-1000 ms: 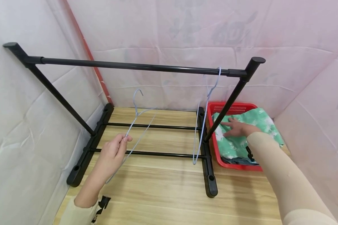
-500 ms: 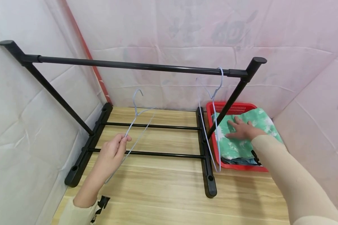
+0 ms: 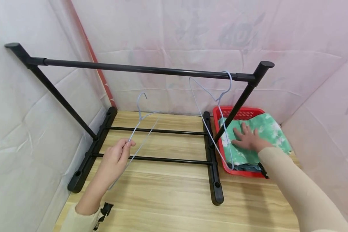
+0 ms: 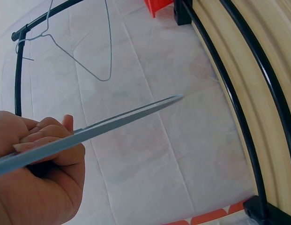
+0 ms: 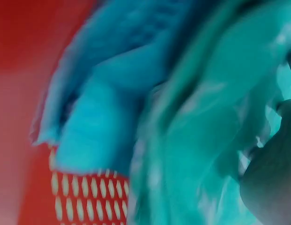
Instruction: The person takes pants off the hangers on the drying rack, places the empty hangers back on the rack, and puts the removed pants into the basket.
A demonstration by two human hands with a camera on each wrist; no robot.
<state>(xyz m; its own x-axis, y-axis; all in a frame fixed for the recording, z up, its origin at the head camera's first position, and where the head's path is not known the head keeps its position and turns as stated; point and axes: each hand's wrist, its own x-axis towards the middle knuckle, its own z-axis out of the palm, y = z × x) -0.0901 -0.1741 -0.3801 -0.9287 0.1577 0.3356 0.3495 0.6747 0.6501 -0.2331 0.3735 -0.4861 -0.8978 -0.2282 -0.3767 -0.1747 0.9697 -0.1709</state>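
Observation:
My left hand point(image 3: 116, 159) pinches one side of a pale blue wire hanger point(image 3: 140, 118) between thumb and fingers, its hook pointing up. In the left wrist view the hanger point(image 4: 122, 121) appears edge-on, with the left hand point(image 4: 47, 173) curled round it. Spread fingers of my right hand point(image 3: 249, 140) rest on a green and white tie-dye cloth point(image 3: 269, 127), which lies folded in a red basket point(image 3: 243, 113). Up close in the right wrist view, the green cloth point(image 5: 206, 136) is blurred and a blue cloth point(image 5: 108, 108) lies beside it.
A black rack spans the table point(image 3: 162, 193), its top bar point(image 3: 133, 68) above two lower rods. Another blue hanger point(image 3: 218, 100) hangs at the bar's right end, partly in front of the basket. Pale sheets point(image 3: 174, 38) enclose the back and sides.
The hanger on the bar has swung round, opening wider to view. My right hand has shifted slightly to the right on the green cloth. My left hand stays nearly still with its hanger.

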